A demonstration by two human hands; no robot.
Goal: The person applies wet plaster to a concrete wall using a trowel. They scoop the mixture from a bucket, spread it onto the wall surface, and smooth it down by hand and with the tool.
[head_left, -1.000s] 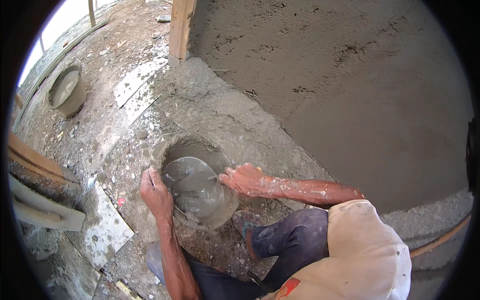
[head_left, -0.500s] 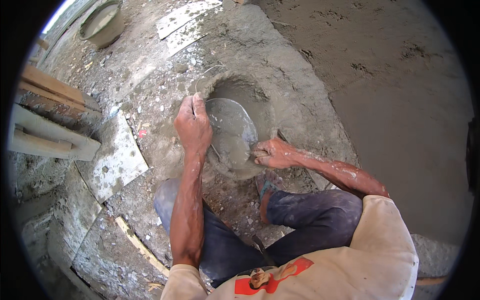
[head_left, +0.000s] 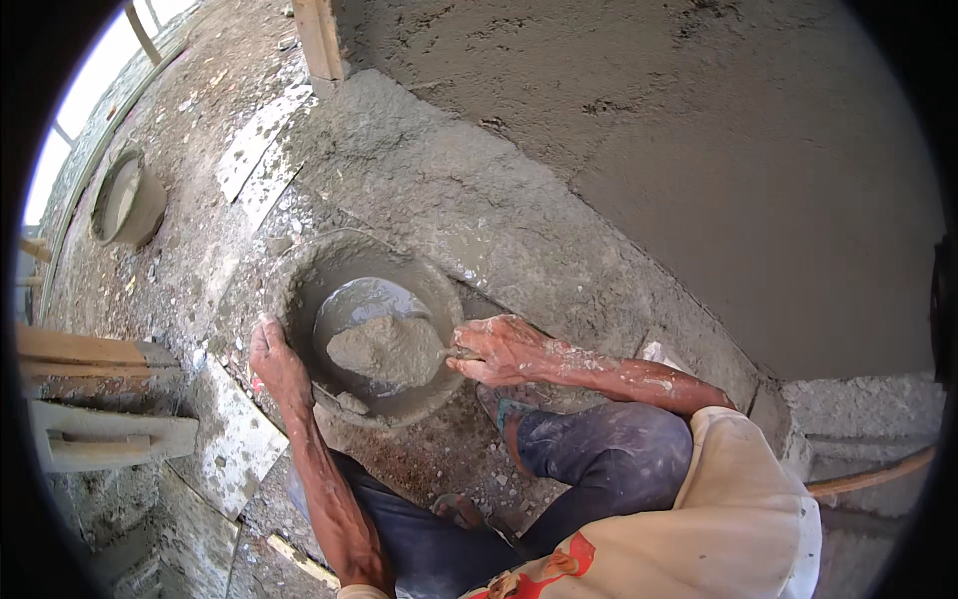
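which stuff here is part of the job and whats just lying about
In use:
- round grey mix-caked bucket, left hand at its rim
- lumpy wet grey mix inside
- short dull handle in the right hand

Apparently lying about:
- flat white grey-spotted board
- narrow pale wooden strip
- second round grey bucket, set apart; possibly spare mix

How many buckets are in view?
2. The near bucket, with wet mortar inside, is between the left hand and right hand; the far bucket is on the ground, upper left. Others could be hidden outside the picture.
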